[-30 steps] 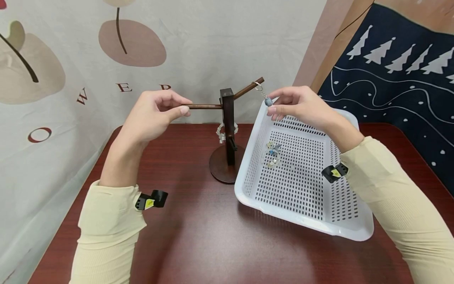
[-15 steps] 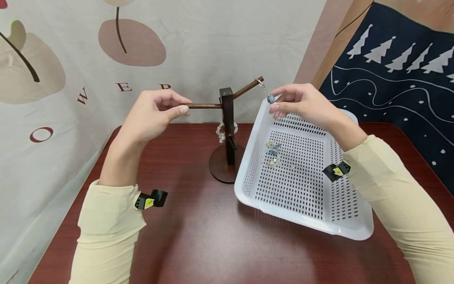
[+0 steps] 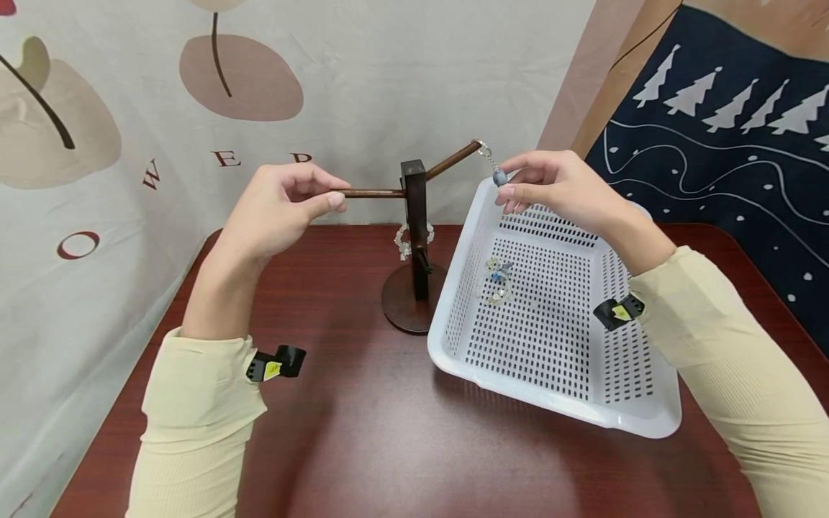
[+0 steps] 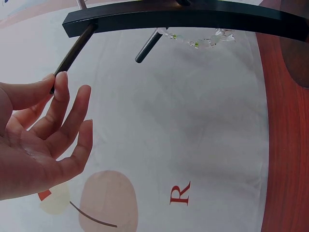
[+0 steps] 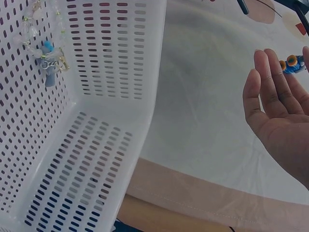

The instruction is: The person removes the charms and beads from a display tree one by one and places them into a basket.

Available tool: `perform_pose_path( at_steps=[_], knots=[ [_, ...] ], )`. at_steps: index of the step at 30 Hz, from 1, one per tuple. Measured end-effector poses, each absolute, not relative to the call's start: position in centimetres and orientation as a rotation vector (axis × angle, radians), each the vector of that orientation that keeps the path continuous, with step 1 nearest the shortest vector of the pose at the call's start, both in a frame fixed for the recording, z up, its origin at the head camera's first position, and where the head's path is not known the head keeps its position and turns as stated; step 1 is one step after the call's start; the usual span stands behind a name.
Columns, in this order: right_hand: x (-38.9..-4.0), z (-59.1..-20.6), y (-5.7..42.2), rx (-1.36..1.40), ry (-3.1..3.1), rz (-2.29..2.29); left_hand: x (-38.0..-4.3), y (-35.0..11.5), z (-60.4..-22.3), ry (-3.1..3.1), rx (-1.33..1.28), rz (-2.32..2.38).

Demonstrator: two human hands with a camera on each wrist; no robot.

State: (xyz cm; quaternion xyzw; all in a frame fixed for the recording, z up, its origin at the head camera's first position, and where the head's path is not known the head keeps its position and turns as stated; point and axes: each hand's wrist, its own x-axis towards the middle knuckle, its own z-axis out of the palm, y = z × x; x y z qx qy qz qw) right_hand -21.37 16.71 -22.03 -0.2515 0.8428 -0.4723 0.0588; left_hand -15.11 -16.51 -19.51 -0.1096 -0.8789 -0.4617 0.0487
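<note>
My left hand (image 3: 275,205) pinches the outer end of the left peg (image 3: 374,193) on a dark wooden jewelry stand (image 3: 417,230); the left wrist view shows thumb and forefinger on this peg (image 4: 75,50). My right hand (image 3: 557,187) pinches the blue charm (image 3: 500,177) of a keychain between thumb and fingers. In the right wrist view the charm (image 5: 293,64) has orange round spots, partly cut off by the frame. The keychain's metal ring (image 3: 486,151) is right at the tip of the upper right peg (image 3: 453,160). A clear beaded bracelet (image 3: 404,250) hangs lower on the stand.
A white perforated basket (image 3: 550,414) stands right of the stand, under my right forearm. Inside it lie a beaded bracelet (image 3: 497,296) and small charms (image 5: 49,65). The stand's round base (image 3: 404,316) sits on the red-brown table (image 3: 363,417), with a printed cloth (image 3: 388,86) behind.
My right hand has moved slightly right with the keychain, and its ring has slid outward along the upper right peg to the tip. My left hand has stayed on its peg.
</note>
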Motion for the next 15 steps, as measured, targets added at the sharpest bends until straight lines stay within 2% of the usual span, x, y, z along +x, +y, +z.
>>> perform_pose_path(
  at_steps=[15],
  knots=[
    [-21.38, -22.30, 17.26, -0.692, 2.558, -1.435, -15.17, -16.55, -19.54, -2.684, -0.324, -1.413]
  ],
)
